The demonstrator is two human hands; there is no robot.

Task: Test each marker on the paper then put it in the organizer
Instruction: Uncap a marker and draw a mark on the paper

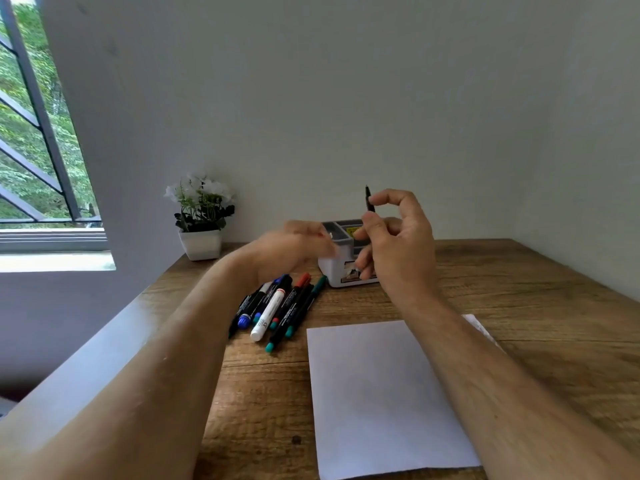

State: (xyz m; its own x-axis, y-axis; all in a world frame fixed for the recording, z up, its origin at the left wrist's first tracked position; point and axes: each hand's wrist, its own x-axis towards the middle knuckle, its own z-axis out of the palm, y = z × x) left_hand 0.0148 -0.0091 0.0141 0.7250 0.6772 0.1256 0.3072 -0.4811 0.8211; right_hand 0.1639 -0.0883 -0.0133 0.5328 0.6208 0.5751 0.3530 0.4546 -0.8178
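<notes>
My right hand [394,244] is raised above the table and pinches a thin black marker [368,199] upright between thumb and fingers, in front of the organizer. The white and grey organizer [337,268] stands at the back of the wooden table, partly hidden by both hands. My left hand [294,247] hovers blurred just left of the organizer, fingers curled; whether it holds anything is hidden. A blank white sheet of paper [377,393] lies near me under my right forearm. Several markers [277,306] lie in a bunch left of the paper, with blue, white, red and teal ends.
A small white pot with white flowers [201,216] stands at the table's back left corner. The wall runs behind the table, and a window [34,133] is to the left. The wooden table [519,289] stretches to the right of the organizer.
</notes>
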